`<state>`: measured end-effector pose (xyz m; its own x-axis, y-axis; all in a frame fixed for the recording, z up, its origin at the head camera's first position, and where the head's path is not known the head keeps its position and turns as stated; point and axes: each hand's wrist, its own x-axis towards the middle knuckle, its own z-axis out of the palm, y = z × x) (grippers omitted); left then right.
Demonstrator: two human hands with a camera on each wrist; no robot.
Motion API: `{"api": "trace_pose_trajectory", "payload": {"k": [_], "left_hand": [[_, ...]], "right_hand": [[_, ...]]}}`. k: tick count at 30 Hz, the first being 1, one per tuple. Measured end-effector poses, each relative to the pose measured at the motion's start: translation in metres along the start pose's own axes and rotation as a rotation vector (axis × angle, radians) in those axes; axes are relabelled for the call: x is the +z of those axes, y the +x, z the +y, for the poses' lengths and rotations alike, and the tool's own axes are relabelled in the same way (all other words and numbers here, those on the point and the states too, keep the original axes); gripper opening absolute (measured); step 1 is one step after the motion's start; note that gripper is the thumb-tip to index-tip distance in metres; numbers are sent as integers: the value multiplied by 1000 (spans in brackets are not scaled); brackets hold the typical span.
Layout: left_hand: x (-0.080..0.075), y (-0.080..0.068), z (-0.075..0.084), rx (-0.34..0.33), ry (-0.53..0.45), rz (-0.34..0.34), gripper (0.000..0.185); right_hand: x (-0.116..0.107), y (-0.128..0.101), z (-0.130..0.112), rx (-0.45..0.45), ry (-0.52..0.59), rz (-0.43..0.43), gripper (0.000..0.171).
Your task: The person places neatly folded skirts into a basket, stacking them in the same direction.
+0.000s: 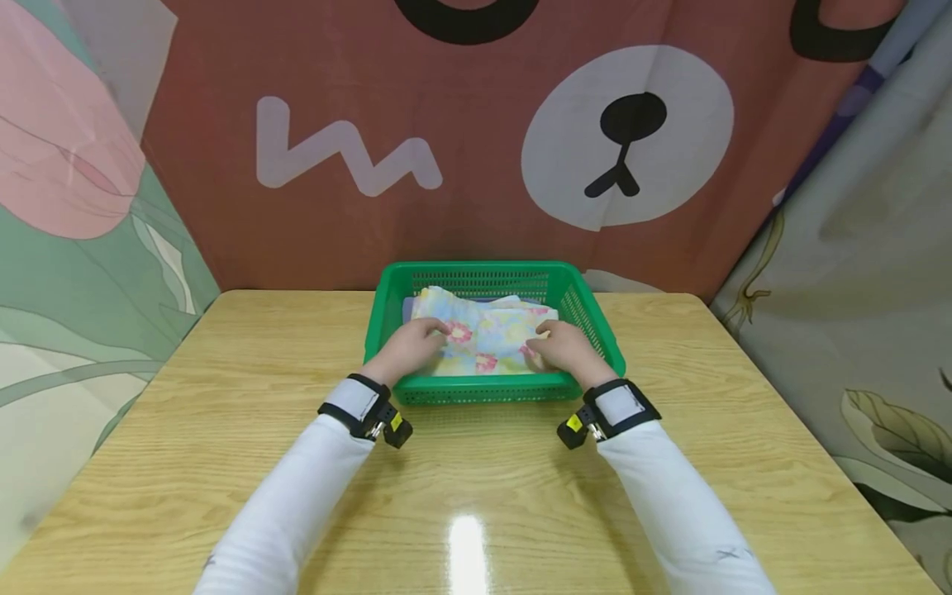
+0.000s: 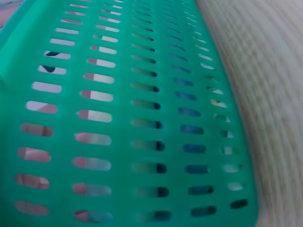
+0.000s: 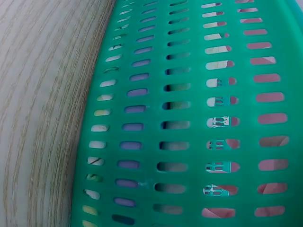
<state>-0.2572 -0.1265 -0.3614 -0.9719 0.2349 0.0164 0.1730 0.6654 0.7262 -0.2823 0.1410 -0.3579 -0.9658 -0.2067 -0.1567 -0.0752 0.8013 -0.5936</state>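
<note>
A folded cloth (image 1: 494, 330), pale blue and yellow with pink flowers, lies in a green plastic basket (image 1: 494, 388). Beneath its back edge a strip of purple fabric (image 1: 407, 309) shows. My left hand (image 1: 412, 343) reaches over the basket's near left rim, its bent fingers at the cloth's left side. On the opposite side, my right hand (image 1: 571, 345) has thumb and finger apart at the cloth's right side. Whether either hand pinches the cloth is hidden. Both wrist views face the perforated basket wall (image 2: 123, 94); purple fabric (image 3: 130, 145) appears through its slots.
The basket stands at the back of a wooden table (image 1: 476, 479), close to a brown curtain (image 1: 335, 240) with a bear print. Patterned fabric (image 1: 840, 273) hangs along the right side. Each wrist wears a strap with a small camera (image 1: 397, 430).
</note>
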Motion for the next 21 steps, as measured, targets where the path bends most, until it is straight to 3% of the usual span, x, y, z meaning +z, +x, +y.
{"api": "trace_pose_trajectory", "payload": {"k": [3, 10, 17, 21], "left_hand": [[0, 1, -1, -7, 2, -32, 41], [-2, 2, -2, 11, 107, -168, 45], [-2, 1, 0, 45, 153, -245, 44], [0, 1, -2, 54, 177, -263, 44]], "right_hand": [[0, 1, 1, 3, -20, -6, 54], [-1, 3, 1, 3, -29, -5, 54], [-1, 3, 5, -34, 111, -109, 50], [-1, 2, 6, -60, 175, -158, 38]]}}
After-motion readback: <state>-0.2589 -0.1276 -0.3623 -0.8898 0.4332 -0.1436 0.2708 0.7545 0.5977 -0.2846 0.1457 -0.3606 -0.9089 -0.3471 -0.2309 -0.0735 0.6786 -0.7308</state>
